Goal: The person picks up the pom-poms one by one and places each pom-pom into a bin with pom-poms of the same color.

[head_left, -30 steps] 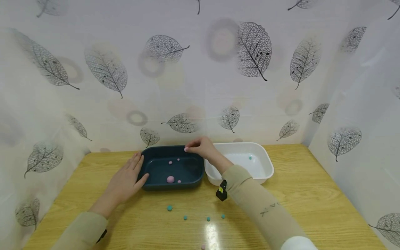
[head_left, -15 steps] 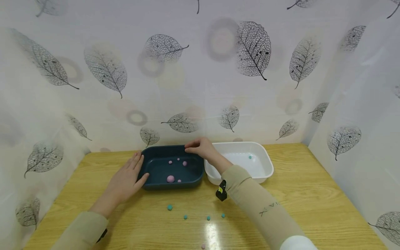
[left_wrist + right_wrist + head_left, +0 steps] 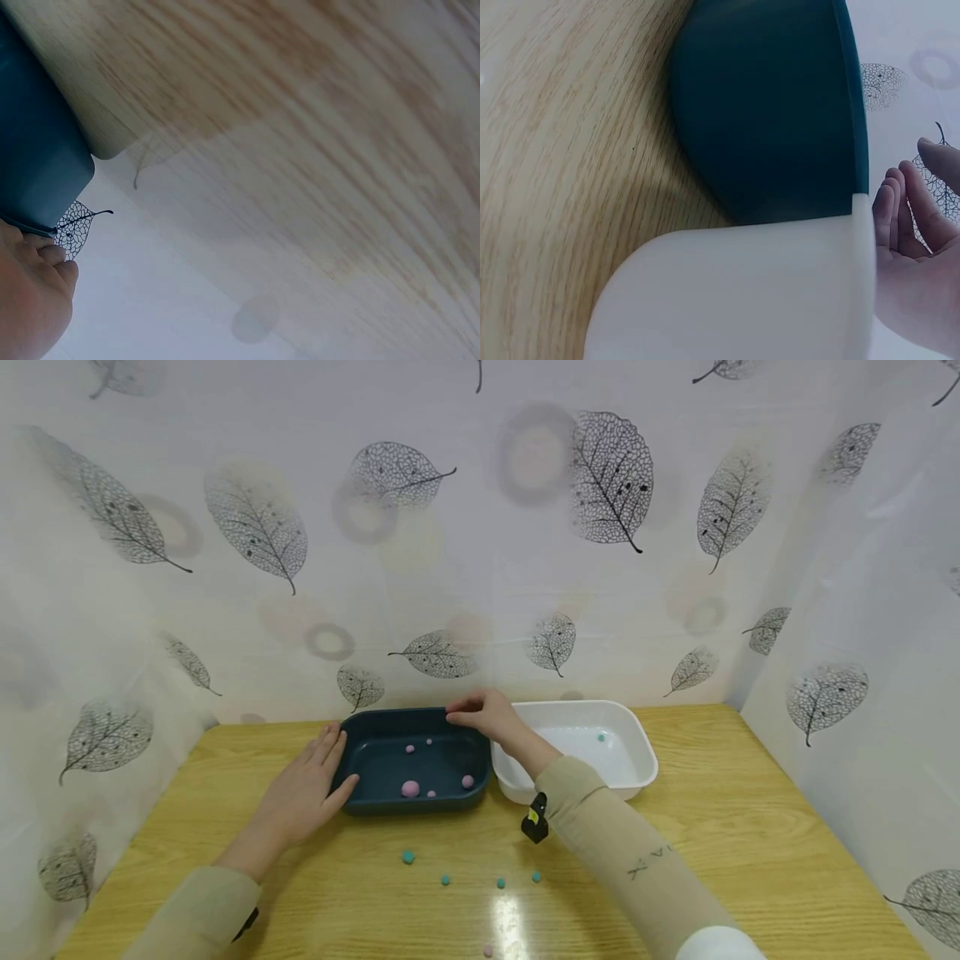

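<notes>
My left hand (image 3: 300, 793) lies with fingers straight along the left end of a dark blue-green tray (image 3: 412, 807). In the left wrist view its fingertips (image 3: 51, 253) are right at the tray's rim. Over the tray's back right corner is my right hand (image 3: 487, 717). The right wrist view shows a gap between its thumb and loosely bent fingers (image 3: 922, 202), with nothing held. Inside the dark tray lie several pink balls of different sizes, among them a large one (image 3: 410, 788) and a medium one (image 3: 468, 782) in the front right corner.
A white tray (image 3: 649, 768) stands against the dark one's right side, with a small teal ball (image 3: 601, 737) inside. Several teal balls, including a larger one (image 3: 408, 857), lie on the wooden table (image 3: 337, 902). A pink ball (image 3: 487, 951) lies by the front edge of view. Leaf-patterned sheets (image 3: 487, 568) enclose the table.
The pink ball that my right fingers pinched has been let go. It dropped into the dark tray and rolled to the front right corner. Both hands have stayed in place.
</notes>
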{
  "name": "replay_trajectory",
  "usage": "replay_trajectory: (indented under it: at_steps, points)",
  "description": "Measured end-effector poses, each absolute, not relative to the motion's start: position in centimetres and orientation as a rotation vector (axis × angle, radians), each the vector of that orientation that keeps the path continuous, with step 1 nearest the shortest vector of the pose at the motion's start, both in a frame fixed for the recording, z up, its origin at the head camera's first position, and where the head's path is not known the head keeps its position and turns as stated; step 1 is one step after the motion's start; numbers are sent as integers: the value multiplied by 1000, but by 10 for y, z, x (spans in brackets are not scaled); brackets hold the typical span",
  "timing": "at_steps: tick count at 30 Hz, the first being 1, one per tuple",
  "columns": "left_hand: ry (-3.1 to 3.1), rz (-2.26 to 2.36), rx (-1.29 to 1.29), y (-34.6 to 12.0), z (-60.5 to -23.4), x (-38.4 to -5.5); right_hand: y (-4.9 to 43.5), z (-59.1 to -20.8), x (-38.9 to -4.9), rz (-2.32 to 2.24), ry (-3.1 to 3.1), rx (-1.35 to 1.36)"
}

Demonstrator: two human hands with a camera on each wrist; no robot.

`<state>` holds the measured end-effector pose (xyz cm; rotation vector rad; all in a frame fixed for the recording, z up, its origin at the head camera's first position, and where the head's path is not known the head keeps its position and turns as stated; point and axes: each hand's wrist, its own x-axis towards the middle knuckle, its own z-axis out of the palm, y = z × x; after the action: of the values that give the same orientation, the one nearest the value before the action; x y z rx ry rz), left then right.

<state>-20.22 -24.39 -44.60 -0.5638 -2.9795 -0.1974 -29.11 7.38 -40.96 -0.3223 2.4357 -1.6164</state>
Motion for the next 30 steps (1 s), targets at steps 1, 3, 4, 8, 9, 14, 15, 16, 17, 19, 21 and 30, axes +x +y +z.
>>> replay_trajectory:
  at_steps: [1,3,4,8,9,14,15,16,17,19,21,30]
  points:
    - [-2980,-199,-564,-244,-446,-202,74,-409,-290,-1621,2434,-327]
    - [-2981,-201,-562,-244,-447,-202,76,-408,-288,-1626,2433,-338]
    - [-2982,-203,-561,-244,-447,-202,77,-407,-288,-1629,2435,-344]
    - [-2983,-210,-553,-244,-447,-201,81,-405,-284,-1625,2451,-364]
    - [-2978,-213,-552,-244,-447,-201,82,-405,-283,-1619,2458,-366]
    - [-2970,-229,-556,-243,-447,-201,90,-403,-279,-1604,2455,-376]
    - [-2971,-229,-557,-243,-447,-201,92,-402,-278,-1603,2448,-374]
    - [-2971,-226,-559,-243,-446,-201,94,-402,-277,-1605,2439,-377]
    - [-2977,-227,-556,-243,-446,-201,96,-402,-275,-1602,2430,-376]
    - [-2978,-227,-555,-243,-446,-201,100,-401,-272,-1590,2425,-372]
    - [-2978,-221,-555,-244,-446,-201,103,-399,-269,-1570,2421,-373]
    - [-2975,-210,-558,-244,-446,-201,111,-396,-258,-1511,2416,-448]
